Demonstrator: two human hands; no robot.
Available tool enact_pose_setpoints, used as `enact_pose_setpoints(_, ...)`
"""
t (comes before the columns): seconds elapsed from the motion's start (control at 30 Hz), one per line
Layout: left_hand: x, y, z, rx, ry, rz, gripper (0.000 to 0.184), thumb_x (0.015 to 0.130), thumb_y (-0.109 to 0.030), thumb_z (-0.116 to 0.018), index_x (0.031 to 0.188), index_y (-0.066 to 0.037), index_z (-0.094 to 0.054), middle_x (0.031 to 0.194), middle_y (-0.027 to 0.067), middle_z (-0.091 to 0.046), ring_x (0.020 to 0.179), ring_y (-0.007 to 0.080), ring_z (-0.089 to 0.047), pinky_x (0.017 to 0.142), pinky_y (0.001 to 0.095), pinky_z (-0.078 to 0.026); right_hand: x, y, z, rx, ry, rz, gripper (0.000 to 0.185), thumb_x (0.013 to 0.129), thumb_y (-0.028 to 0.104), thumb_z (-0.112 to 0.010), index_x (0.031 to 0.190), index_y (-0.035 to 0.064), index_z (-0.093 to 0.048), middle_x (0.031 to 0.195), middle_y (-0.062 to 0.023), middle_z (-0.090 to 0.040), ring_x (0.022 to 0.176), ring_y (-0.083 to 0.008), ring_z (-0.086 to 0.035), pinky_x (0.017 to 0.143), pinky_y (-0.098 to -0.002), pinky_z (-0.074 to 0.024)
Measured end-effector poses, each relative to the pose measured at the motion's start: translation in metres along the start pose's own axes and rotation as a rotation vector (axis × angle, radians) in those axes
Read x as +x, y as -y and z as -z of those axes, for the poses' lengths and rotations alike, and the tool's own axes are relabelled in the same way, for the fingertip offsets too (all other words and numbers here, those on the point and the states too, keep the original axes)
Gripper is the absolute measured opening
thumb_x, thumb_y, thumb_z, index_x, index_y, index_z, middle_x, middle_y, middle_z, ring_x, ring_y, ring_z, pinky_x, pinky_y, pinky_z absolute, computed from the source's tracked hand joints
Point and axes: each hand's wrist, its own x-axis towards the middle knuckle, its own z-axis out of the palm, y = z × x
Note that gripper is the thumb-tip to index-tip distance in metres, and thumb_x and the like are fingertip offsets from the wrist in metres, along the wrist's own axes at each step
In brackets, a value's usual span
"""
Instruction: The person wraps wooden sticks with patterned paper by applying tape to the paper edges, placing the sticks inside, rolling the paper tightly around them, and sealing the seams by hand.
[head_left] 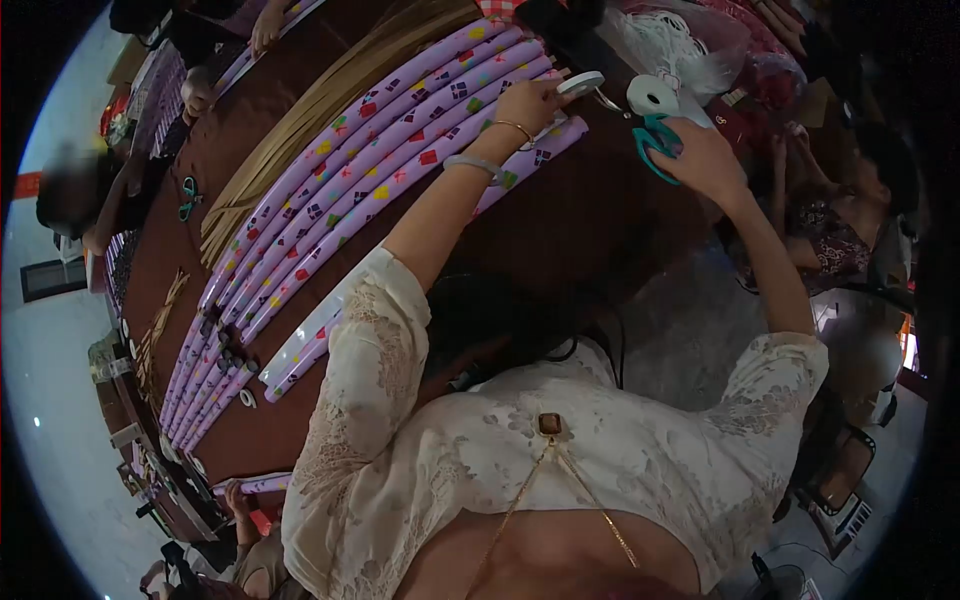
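My left hand [530, 108] is closed on a roll of white tape [580, 84], held above the far end of the lilac printed paper rolls [375, 160]. My right hand [705, 160] grips teal-handled scissors [655, 150], their blades pointing toward the tape roll. Whether the blades touch the tape I cannot tell. Just beyond the scissors stands a larger white roll [652, 96]. Beneath my left forearm lies another lilac roll [545, 150], partly hidden by the arm.
Long tan strips [290, 150] lie beside the rolls on the dark red table [540, 235]. Another pair of scissors [188, 198] rests at the left. A plastic bag [690, 45] sits at the far right. Other people's hands [268, 28] work around the table.
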Motion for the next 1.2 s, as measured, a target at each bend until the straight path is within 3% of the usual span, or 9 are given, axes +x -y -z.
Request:
enact_pose_setpoints(0.1,0.000,0.000,0.001,-0.017,-0.002,-0.035,0.032,0.081,-0.041,-0.057,0.102,-0.018,-0.065,0.072,0.0116,-0.064,0.064,0.0259,-0.062,0.059,0.0379,-0.047,0.011,-0.002,-0.007,-0.036,-0.145,0.015,0.037,0.074,0.047,-0.055,0.082,0.0123,-0.066,0.067,-0.0070,-0.060,0.061,-0.0260,-0.058,0.057,-0.0375,-0.0461)
enact_pose_setpoints(0.2,-0.001,-0.003,0.004,-0.014,-0.013,-0.051,0.030,0.080,-0.042,-0.056,0.099,-0.021,-0.066,0.072,0.0128,-0.063,0.070,0.0312,-0.060,0.064,0.0422,-0.047,0.033,-0.003,0.000,-0.081,0.127,0.102,0.035,0.073,0.044,-0.058,0.075,0.0099,-0.066,0.062,-0.0085,-0.059,0.058,-0.0259,-0.058,0.057,-0.0386,-0.0470)
enact_pose_setpoints(0.3,-0.002,-0.004,0.004,-0.033,-0.004,-0.061,0.027,0.080,-0.039,-0.057,0.097,-0.020,-0.066,0.072,0.0124,-0.063,0.070,0.0305,-0.060,0.063,0.0415,-0.047,0.048,-0.002,0.008,-0.086,0.351,0.022,0.033,0.068,0.038,-0.062,0.081,0.0077,-0.064,0.075,-0.0120,-0.061,0.069,-0.0306,-0.058,0.063,-0.0406,-0.0460)
enact_pose_setpoints(0.5,-0.012,-0.012,0.006,-0.079,0.017,-0.048,0.023,0.079,-0.035,-0.058,0.094,-0.021,-0.067,0.071,0.0097,-0.063,0.068,0.0278,-0.061,0.060,0.0385,-0.046,0.038,-0.013,-0.014,-0.034,0.202,0.121,0.035,0.072,0.043,-0.061,0.084,0.0112,-0.068,0.064,-0.0085,-0.060,0.058,-0.0253,-0.058,0.057,-0.0397,-0.0474)
enact_pose_setpoints(0.67,-0.011,-0.005,-0.010,-0.251,-0.017,-0.124,0.023,0.080,-0.036,-0.057,0.095,-0.022,-0.067,0.066,0.0059,-0.063,0.062,0.0224,-0.061,0.056,0.0351,-0.046,0.025,-0.018,-0.020,-0.039,0.165,0.102,0.037,0.071,0.043,-0.062,0.089,0.0111,-0.068,0.072,-0.0087,-0.063,0.065,-0.0264,-0.060,0.060,-0.0391,-0.0487)
enact_pose_setpoints(0.73,-0.011,-0.015,0.003,-0.257,0.051,-0.036,0.024,0.081,-0.037,-0.056,0.092,-0.019,-0.068,0.060,0.0051,-0.061,0.055,0.0186,-0.061,0.053,0.0324,-0.046,0.022,-0.019,-0.022,-0.048,0.157,0.087,0.038,0.071,0.043,-0.063,0.091,0.0112,-0.067,0.075,-0.0087,-0.063,0.067,-0.0265,-0.061,0.062,-0.0389,-0.0490)
enact_pose_setpoints(0.83,-0.010,-0.013,0.005,-0.280,0.158,0.061,0.031,0.084,-0.033,-0.059,0.101,-0.007,-0.064,0.076,0.0070,-0.066,0.062,0.0138,-0.065,0.059,0.0270,-0.052,0.022,-0.022,-0.028,-0.041,0.133,0.073,0.040,0.070,0.043,-0.064,0.095,0.0114,-0.067,0.080,-0.0091,-0.064,0.070,-0.0271,-0.061,0.064,-0.0388,-0.0496)
enact_pose_setpoints(0.93,-0.010,-0.009,-0.002,-0.250,0.021,-0.054,0.031,0.080,-0.041,-0.058,0.085,-0.012,-0.068,0.057,0.0045,-0.060,0.052,0.0150,-0.061,0.053,0.0286,-0.047,0.027,-0.026,-0.024,-0.077,0.121,0.155,0.040,0.069,0.041,-0.064,0.097,0.0119,-0.067,0.083,-0.0103,-0.064,0.070,-0.0281,-0.061,0.066,-0.0395,-0.0495)
enact_pose_setpoints(1.2,-0.006,-0.013,0.001,0.135,0.049,-0.175,0.041,0.080,-0.046,-0.056,0.077,-0.007,-0.067,0.064,0.0116,-0.062,0.059,0.0254,-0.062,0.057,0.0347,-0.048,0.042,-0.011,0.003,-0.146,0.192,0.108,0.035,0.066,0.037,-0.062,0.089,0.0105,-0.065,0.078,-0.0136,-0.061,0.072,-0.0306,-0.059,0.064,-0.0407,-0.0473)
